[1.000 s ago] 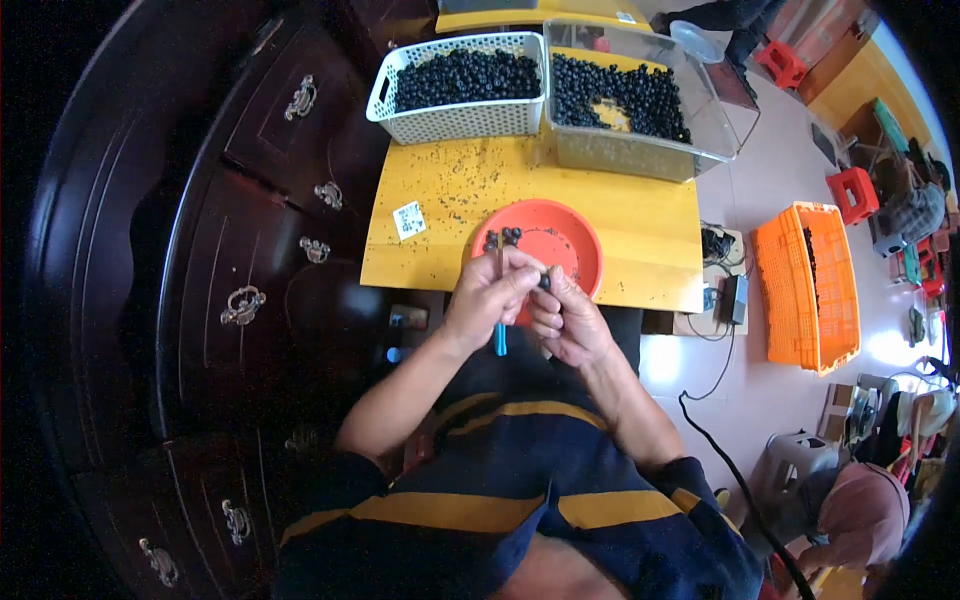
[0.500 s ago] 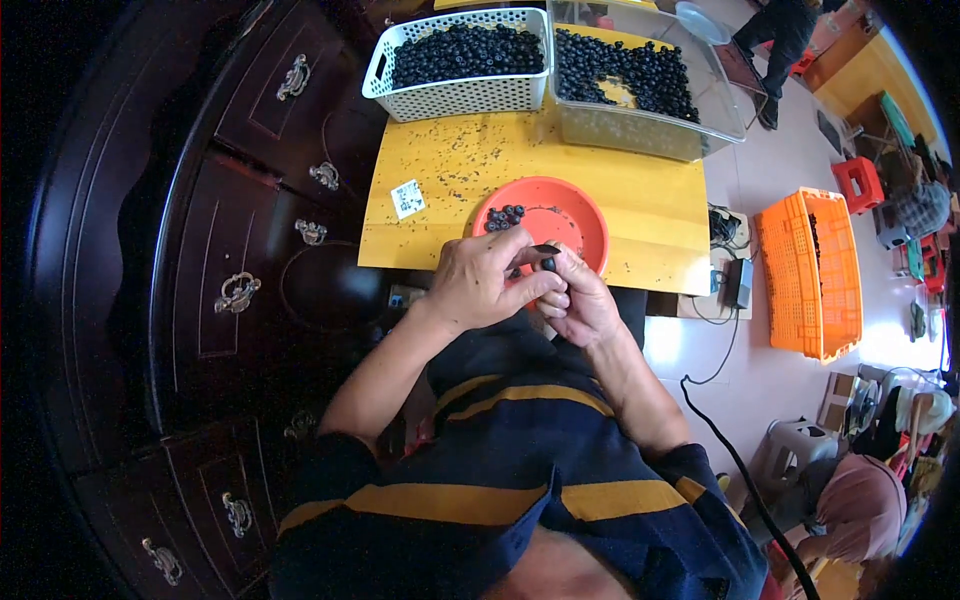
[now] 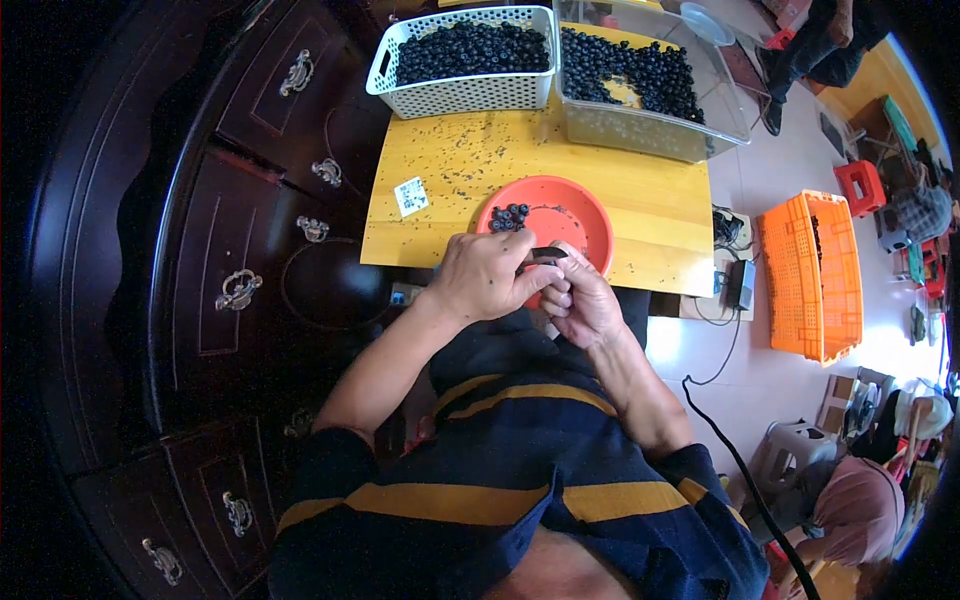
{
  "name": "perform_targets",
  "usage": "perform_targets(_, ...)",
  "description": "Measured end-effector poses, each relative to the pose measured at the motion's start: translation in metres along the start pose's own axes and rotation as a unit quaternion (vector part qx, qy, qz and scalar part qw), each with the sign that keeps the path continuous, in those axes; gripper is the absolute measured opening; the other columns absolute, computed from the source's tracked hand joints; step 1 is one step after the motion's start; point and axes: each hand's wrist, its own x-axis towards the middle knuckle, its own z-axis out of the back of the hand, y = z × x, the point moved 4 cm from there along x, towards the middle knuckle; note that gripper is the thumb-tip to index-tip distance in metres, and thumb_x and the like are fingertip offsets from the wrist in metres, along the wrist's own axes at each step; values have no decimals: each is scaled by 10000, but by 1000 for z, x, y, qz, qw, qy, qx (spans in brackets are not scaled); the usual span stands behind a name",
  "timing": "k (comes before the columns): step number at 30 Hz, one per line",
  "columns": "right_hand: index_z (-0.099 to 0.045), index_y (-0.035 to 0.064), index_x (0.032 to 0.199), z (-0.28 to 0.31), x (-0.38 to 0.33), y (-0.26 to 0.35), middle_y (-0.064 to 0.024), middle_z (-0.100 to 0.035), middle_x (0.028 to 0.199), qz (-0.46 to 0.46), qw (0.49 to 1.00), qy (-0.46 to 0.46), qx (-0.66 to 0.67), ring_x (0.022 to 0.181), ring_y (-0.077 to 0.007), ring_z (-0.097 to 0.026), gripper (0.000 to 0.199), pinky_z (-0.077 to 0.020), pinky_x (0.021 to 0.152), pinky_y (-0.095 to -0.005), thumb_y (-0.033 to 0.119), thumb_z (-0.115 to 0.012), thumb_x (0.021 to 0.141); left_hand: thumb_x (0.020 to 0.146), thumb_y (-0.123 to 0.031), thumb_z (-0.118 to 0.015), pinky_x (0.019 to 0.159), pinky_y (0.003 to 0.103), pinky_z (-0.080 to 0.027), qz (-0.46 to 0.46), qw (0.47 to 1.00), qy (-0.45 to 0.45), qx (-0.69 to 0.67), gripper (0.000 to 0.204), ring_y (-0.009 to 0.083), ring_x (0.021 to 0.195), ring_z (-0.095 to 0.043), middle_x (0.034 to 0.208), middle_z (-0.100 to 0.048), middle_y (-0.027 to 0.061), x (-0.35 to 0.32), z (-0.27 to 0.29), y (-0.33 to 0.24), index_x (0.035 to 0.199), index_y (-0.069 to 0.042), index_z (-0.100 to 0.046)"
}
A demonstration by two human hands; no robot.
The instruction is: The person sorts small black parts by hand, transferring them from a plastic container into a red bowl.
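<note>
Over the near rim of a red bowl (image 3: 590, 222), my two hands meet with their fingertips together. My left hand (image 3: 485, 272) is closed, thumb and forefinger pinching a small dark curved thing (image 3: 544, 255) whose kind I cannot make out. Its other end lies against the fingertips of my right hand (image 3: 585, 300), which is also closed, fingers curled in. Whatever sits inside the right-hand grip is hidden behind the left thumb. A little cluster of small round black pieces (image 3: 508, 216) lies at the bowl's left side, just beyond my left hand.
A white perforated basket (image 3: 470, 97) and a clear plastic bin (image 3: 640, 140), both holding many black pieces, stand at the far side of the yellow table (image 3: 655, 225). Dark crumbs and a white printed card (image 3: 410, 197) lie left. An orange crate (image 3: 812, 280) stands right; dark drawers (image 3: 225, 260) flank left.
A round black piece seen between my fingertips is now out of sight behind my left thumb. Both hands stay nearly in place. A person at the far right has shifted.
</note>
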Motion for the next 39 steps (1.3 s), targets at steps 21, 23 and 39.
perform_targets(21,-585,109,997,0,4,-9,47,-493,746,-68,992,-28,103,573,-54,-424,257,-350,494,-207,364,-574,1027,834,-211,-767,566,367,-499,52,991,19,-118,235,237,595,-652,685,-636,81,12,19,-4,972,-60,-653)
perform_targets(23,-601,76,1032,3,4,-10,26,-527,783,-74,989,-43,120,601,-77,-450,253,-374,526,-230,328,-579,1026,828,-222,-743,574,372,-497,101,985,123,-72,216,250,606,-654,669,-628,93,17,21,12,920,-42,-666)
perform_targets(39,-544,18,1286,12,6,7,-170,-596,1282,13,989,-101,106,1197,-291,-590,386,-523,988,-400,321,-512,1048,843,-266,-790,563,329,-455,142,990,-6,4,353,125,583,-507,661,-571,42,89,64,69,1059,-9,-681)
